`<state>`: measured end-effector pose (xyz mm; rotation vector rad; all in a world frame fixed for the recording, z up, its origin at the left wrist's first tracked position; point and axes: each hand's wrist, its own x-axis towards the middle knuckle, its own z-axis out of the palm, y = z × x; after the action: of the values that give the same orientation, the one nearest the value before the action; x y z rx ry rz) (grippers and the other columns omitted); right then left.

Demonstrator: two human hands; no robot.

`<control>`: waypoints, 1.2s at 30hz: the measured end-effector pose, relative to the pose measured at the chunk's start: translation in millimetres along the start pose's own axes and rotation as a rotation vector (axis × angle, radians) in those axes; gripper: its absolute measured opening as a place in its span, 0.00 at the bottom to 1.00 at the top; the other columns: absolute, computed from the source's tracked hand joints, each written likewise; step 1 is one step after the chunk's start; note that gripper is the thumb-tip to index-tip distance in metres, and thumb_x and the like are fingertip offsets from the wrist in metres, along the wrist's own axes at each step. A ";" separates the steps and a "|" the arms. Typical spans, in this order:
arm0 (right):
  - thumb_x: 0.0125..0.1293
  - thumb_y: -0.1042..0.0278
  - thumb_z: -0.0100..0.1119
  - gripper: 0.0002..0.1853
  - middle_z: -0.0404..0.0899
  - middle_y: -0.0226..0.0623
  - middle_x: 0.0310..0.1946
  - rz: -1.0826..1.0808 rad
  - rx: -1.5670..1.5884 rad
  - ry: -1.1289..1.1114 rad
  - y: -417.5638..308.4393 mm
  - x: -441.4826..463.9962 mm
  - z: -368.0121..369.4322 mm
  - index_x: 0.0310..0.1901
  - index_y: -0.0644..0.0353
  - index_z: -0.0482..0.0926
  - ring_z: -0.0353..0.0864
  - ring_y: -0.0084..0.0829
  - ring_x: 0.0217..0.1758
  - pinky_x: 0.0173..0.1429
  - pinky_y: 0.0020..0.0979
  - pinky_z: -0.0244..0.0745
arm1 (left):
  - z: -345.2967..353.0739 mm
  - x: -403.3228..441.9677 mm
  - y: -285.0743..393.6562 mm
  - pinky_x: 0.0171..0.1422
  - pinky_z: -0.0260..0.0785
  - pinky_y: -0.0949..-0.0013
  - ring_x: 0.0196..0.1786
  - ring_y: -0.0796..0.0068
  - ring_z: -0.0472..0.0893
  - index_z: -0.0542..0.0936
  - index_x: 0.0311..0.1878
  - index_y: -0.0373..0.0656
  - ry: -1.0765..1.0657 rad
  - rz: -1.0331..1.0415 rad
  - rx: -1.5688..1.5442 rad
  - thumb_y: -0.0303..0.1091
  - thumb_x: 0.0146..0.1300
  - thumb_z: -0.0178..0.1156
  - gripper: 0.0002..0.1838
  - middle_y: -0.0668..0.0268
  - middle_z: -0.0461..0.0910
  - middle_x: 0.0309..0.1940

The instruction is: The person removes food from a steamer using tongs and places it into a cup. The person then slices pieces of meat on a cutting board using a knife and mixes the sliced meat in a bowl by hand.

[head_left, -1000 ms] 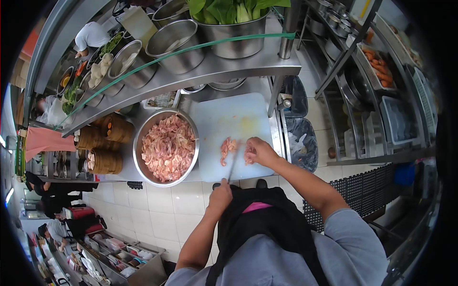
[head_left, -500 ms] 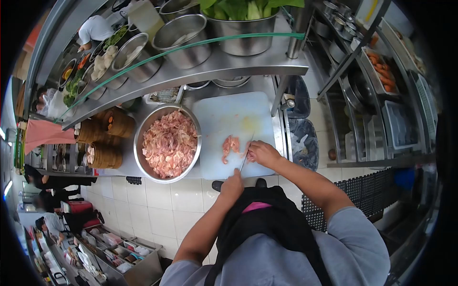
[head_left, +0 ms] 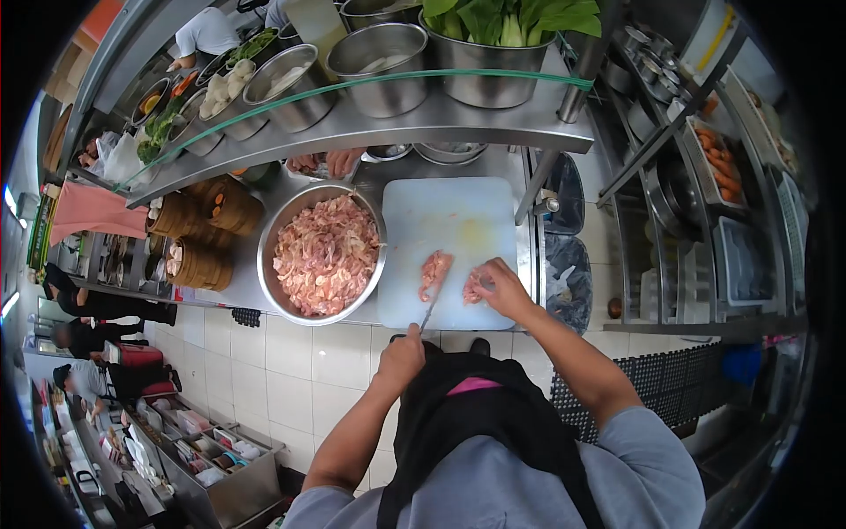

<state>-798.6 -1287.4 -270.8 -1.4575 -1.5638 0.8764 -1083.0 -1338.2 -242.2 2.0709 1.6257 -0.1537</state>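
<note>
A knife [head_left: 431, 309] is in my left hand [head_left: 403, 356], fingers wrapped round its handle at the front edge of the white cutting board [head_left: 492, 212]. Its blade points up over the board beside a strip of raw meat [head_left: 434, 269]. With bent fingers, my right hand [head_left: 500, 291] grips another piece of raw meat [head_left: 474, 287] on the board's right side. Left of the board stands a large steel bowl [head_left: 264, 256] heaped with cut raw meat [head_left: 324, 256], which looks like chicken.
Bamboo steamers [head_left: 201, 263] sit left of the bowl. A steel shelf [head_left: 379, 145] with pots of vegetables crosses above the counter; beneath it show another person's hands [head_left: 339, 164]. Bins [head_left: 568, 273] stand right of the counter, near a rack with carrots [head_left: 718, 165].
The knife and my left hand have moved left and down, away from my right hand. My right hand has shifted right with its meat. Another person's hands have appeared under the shelf.
</note>
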 end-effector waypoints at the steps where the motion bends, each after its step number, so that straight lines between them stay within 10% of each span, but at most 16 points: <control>1: 0.58 0.75 0.69 0.14 0.80 0.45 0.41 -0.111 -0.081 -0.033 3.9 -4.9 1.7 0.47 0.62 0.80 0.81 0.48 0.48 0.55 0.41 0.79 | -9.8 -5.1 8.1 0.42 0.79 0.36 0.37 0.34 0.86 0.70 0.55 0.38 -0.035 0.034 0.025 0.33 0.71 0.53 0.14 0.38 0.84 0.31; 36: 0.60 0.72 0.65 0.08 0.79 0.42 0.39 -0.327 -0.493 -0.135 27.2 13.9 47.8 0.41 0.62 0.82 0.80 0.46 0.45 0.53 0.43 0.79 | 21.5 -11.4 17.5 0.44 0.80 0.38 0.38 0.32 0.86 0.69 0.54 0.33 -0.097 0.013 0.006 0.31 0.73 0.48 0.13 0.36 0.84 0.31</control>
<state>-829.9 -1269.3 -314.5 -1.4245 -2.1536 0.4181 -1065.3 -1360.7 -251.1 2.0458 1.5553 -0.2511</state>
